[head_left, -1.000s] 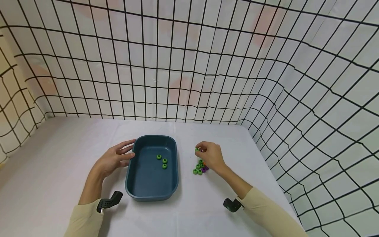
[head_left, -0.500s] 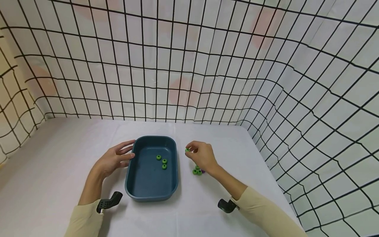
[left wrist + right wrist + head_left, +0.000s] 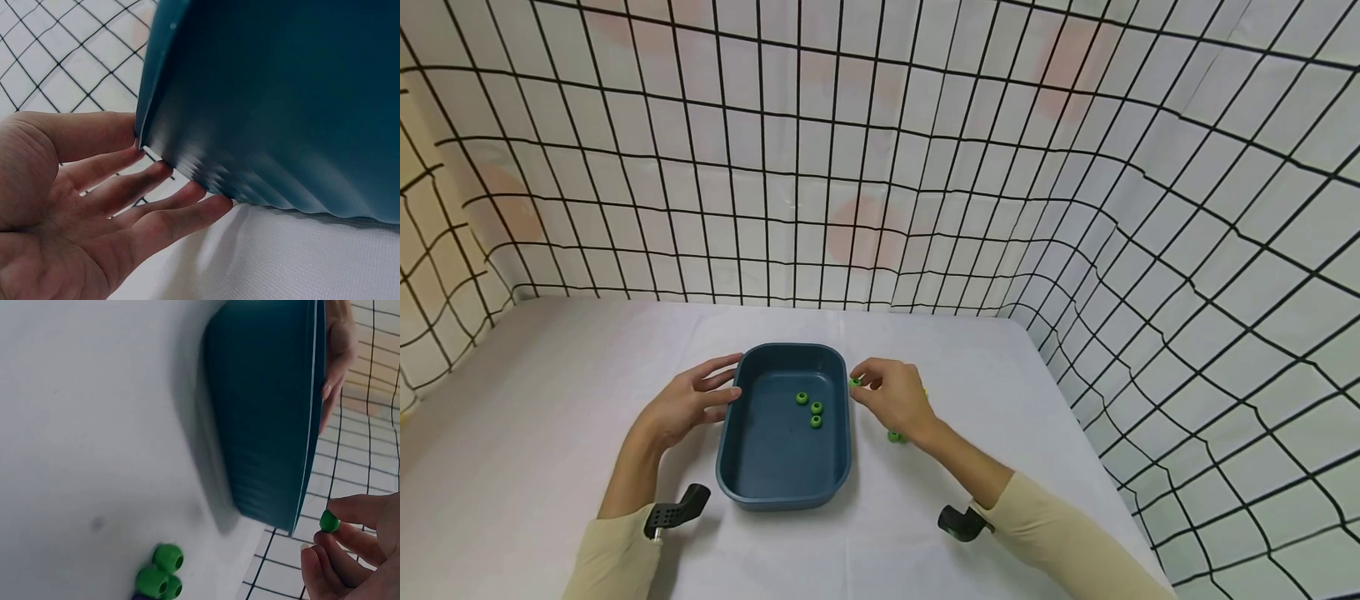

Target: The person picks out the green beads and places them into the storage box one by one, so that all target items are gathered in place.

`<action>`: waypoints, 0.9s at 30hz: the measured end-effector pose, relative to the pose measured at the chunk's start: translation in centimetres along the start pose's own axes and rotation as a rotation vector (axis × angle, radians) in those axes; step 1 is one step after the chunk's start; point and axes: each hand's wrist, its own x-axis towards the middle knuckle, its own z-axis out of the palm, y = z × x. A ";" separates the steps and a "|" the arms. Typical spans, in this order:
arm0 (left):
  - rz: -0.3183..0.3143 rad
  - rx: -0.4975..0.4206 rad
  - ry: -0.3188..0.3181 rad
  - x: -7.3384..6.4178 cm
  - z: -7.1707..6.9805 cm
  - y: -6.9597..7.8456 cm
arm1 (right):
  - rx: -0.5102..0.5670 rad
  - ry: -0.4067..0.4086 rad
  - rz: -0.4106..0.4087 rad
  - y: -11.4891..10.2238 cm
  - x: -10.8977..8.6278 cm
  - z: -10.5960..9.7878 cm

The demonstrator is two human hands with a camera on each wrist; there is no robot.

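A rectangular dark blue tray (image 3: 767, 454) stands in the middle of the white tabletop, with 3 green beads (image 3: 816, 408) on its floor. My left hand (image 3: 681, 406) is at the tray's left side; in the left wrist view its extended fingers (image 3: 181, 228) touch the outer wall and the thumb meets the rim. Between thumb and fingertips, my right hand (image 3: 897, 400) pinches a green bead (image 3: 329, 521), just outside the tray's right rim. Several loose beads (image 3: 153, 581), green with a bit of purple, lie on the cloth below; my right hand and forearm partly cover them in the head view.
Black grid netting (image 3: 790, 200) hangs over white sheets at the back and sides. White cloth (image 3: 887, 542) covers the table. Each sleeve cuff carries a black wrist camera, one on the left (image 3: 677, 508) and one on the right (image 3: 962, 523).
My right hand has moved left with its green bead, from above the loose beads to the tray's right rim. The left hand and the tray stay in place.
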 end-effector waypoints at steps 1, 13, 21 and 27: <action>0.000 -0.002 0.000 0.0 0.0 0.0 | 0.001 -0.007 -0.004 -0.3 0.0 0.1; -0.007 0.005 0.010 0.0 0.0 0.0 | 0.033 -0.109 -0.017 -1.9 0.1 2.0; -0.003 0.004 0.006 0.0 -0.1 -0.1 | 0.054 -0.155 -0.009 -2.4 0.0 2.7; -0.001 0.009 0.010 0.0 -0.1 -0.1 | 0.060 -0.183 -0.007 -2.8 -0.2 2.8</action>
